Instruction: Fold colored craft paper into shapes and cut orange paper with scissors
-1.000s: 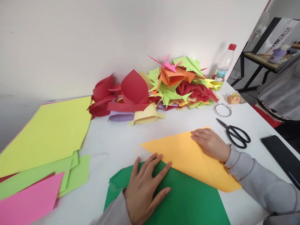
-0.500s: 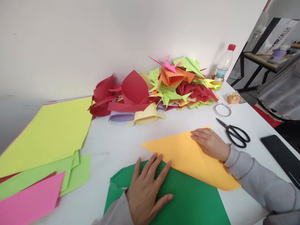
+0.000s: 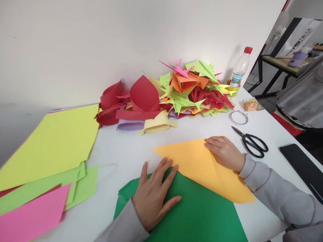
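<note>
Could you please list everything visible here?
orange paper: 1, orange, centre right
green paper: 1, green, front centre
sheets: several, multicoloured, left
paper shapes: many, multicoloured, back centre
bottle: 1, clear, back right
tape roll: 1, whitish, right
wrapped snack: 1, brownish, right
scissors: 1, black, right
phone: 1, black, right
table: 1, white, underneath
wall: 1, white, behind
bench: 1, brown, background right
left hand: 1, grey-sleeved, on green paper
right hand: 1, grey-sleeved, on orange paper
</note>
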Demonstrator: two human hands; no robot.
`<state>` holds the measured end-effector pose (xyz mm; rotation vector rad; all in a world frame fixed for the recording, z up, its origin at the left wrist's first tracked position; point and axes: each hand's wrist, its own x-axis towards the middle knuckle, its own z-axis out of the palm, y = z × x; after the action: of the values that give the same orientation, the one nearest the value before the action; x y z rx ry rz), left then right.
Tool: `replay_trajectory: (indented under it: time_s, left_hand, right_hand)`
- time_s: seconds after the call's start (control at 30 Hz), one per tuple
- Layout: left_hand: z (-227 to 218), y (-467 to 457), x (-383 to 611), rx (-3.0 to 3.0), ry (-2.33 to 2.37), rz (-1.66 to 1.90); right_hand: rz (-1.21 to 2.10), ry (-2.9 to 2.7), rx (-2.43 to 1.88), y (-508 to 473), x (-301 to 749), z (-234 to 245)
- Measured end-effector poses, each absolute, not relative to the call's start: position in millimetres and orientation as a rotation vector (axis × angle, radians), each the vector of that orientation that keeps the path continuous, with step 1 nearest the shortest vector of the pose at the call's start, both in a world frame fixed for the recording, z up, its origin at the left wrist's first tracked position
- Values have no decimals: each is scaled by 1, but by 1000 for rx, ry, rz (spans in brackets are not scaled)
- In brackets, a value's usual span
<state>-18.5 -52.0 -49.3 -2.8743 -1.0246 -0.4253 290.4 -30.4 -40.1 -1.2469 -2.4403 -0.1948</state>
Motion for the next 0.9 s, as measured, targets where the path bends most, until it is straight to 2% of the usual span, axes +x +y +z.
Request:
replay_trajectory:
  time_s: [0.9]
  left_hand:
    - [-50, -65, -9, -2950, -1029, -472]
  right_hand:
    - [-176, -2452, -1260, -31, 290, -40]
